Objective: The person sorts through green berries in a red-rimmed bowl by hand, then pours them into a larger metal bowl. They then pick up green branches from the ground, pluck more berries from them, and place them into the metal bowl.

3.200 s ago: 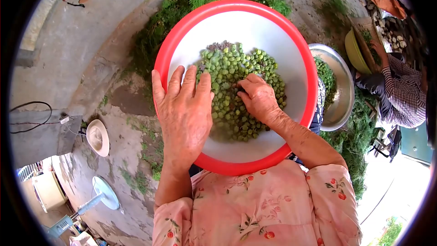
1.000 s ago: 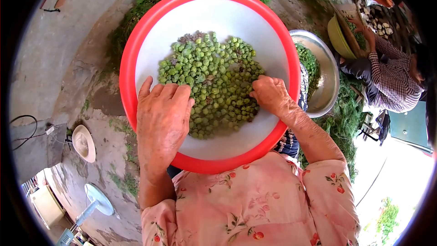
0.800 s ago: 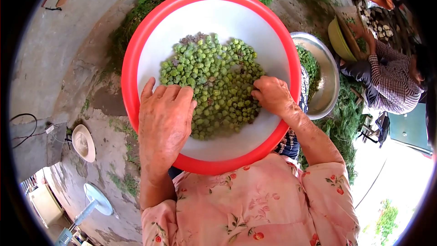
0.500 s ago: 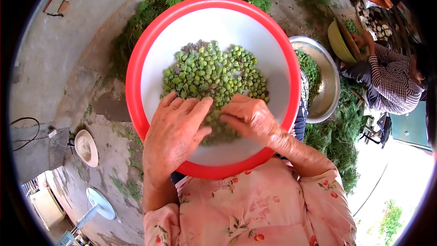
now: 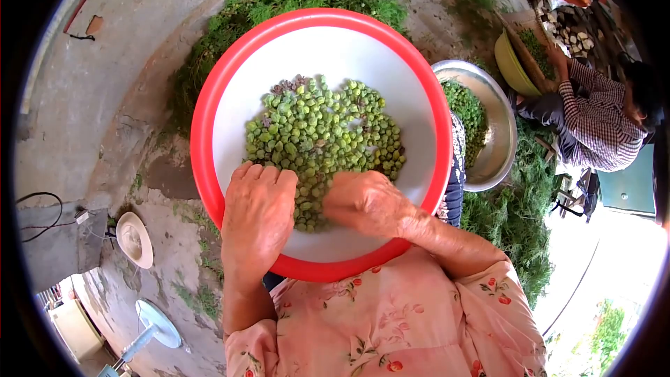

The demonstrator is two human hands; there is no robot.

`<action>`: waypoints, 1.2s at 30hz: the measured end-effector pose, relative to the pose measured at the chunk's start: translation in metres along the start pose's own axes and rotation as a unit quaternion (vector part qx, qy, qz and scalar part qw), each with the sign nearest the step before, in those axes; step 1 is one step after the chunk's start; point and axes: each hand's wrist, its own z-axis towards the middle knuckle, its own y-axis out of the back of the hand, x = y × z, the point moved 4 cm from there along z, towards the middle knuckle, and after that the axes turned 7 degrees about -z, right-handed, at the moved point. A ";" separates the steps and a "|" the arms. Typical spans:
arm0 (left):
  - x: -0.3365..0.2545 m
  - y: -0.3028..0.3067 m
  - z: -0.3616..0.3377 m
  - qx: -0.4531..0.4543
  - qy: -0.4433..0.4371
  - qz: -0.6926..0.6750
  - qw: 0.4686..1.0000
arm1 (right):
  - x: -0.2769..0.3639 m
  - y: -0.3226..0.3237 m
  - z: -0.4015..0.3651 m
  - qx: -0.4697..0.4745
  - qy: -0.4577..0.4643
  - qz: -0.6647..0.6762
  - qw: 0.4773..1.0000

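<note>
A white basin with a red rim (image 5: 204, 108) sits before my body, tilted toward me. Small round green seed pods (image 5: 314, 126) lie heaped inside, with a few brownish dried bits (image 5: 287, 86) at the far edge of the heap. Over the basin's near left side is my left hand (image 5: 259, 199), its fingers curled down at the pods and their tips hidden. My right hand (image 5: 368, 202) is closed above the pods' near right part, slightly blurred. Whatever either hand holds is concealed by the fingers.
A metal bowl (image 5: 504, 132) of green pods stands at the right. Cut feathery greenery (image 5: 513, 220) covers the ground there and behind the basin. A co-worker (image 5: 600, 115) sits far right by a yellow-green basin (image 5: 513, 66). A hat (image 5: 134, 239) and fan (image 5: 159, 323) are left.
My left hand's spread fingers have curled down, and the hand sits slightly lower. My right hand has shifted a little left and down. The basin appears slightly lower in view.
</note>
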 end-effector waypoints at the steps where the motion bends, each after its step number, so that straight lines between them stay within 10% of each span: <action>1: 0.001 0.000 0.000 0.000 0.009 0.021 1.000 | -0.007 0.002 -0.003 0.014 0.020 -0.040 0.999; 5: -0.001 0.002 -0.001 -0.048 0.006 -0.008 0.999 | -0.035 0.044 0.004 0.003 0.054 -0.016 0.998; 7: 0.000 0.002 -0.001 -0.034 0.012 -0.011 0.999 | -0.052 0.087 0.001 -0.219 -0.169 0.300 0.913; 9: 0.000 0.000 -0.002 -0.041 0.009 -0.003 0.999 | -0.054 0.115 0.003 -0.332 -0.111 0.370 0.860; 15: 0.001 -0.001 -0.001 -0.046 0.004 0.004 0.999 | -0.069 0.095 -0.010 -0.120 -0.167 0.006 0.979; 18: 0.003 -0.001 0.000 -0.042 0.004 0.007 0.999 | -0.080 0.076 -0.005 0.000 -0.098 -0.308 0.946; 36: 0.006 -0.001 -0.001 -0.057 -0.008 -0.001 0.998 | -0.088 0.041 -0.012 0.077 -0.146 -0.381 0.910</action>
